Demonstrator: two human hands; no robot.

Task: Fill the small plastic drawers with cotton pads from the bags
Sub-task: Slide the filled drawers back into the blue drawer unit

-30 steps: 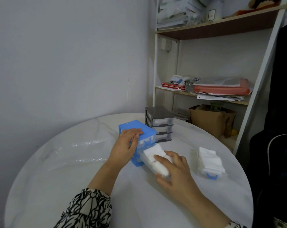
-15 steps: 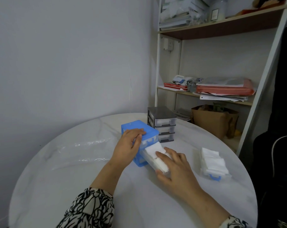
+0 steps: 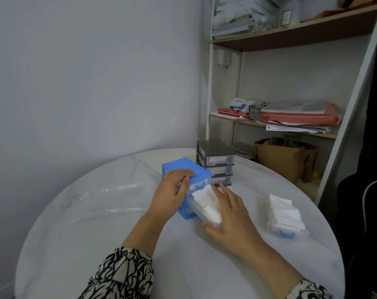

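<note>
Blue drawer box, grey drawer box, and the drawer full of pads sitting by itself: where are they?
blue drawer box [image 3: 199,170]: head view, top panel.
grey drawer box [image 3: 214,147]: head view, dark lid.
loose drawer [image 3: 287,233]: head view, blue handle.

home room | ladder shelf [image 3: 291,39] of papers [image 3: 300,117] | round marble table [image 3: 118,244] | wall socket [image 3: 224,58]
</note>
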